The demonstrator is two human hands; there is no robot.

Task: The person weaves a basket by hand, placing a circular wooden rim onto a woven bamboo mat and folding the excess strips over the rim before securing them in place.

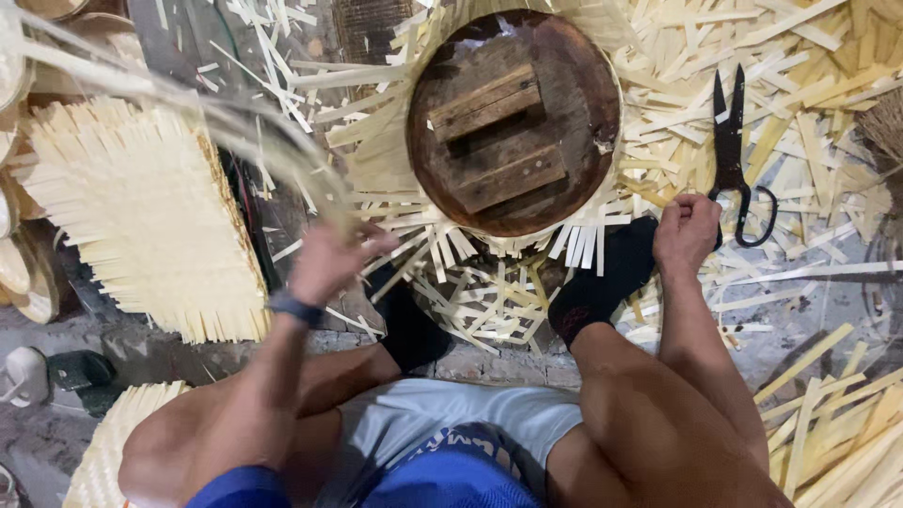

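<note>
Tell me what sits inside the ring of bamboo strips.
A round dark wooden form with two wooden blocks fixed on top fills the ring of bamboo strips. Whatever lies under the form is covered.

Pale straw-yellow pretty much everywhere: the bamboo strips [828, 94] scattered past the right hand [687, 230] are cream to light yellow, and so is the woven mat [141, 207] out beyond the left hand [329, 259]. The round wooden mould [513, 122] between and above both hands is dark reddish brown with a lighter brown block across it. Scissors [732, 155] just above the right hand are black. Socks [602, 277] black too, shorts [451, 442] grey and bright blue, wristband [294, 308] on the left wrist dark blue. Floor [828, 292] is dull grey.
</note>
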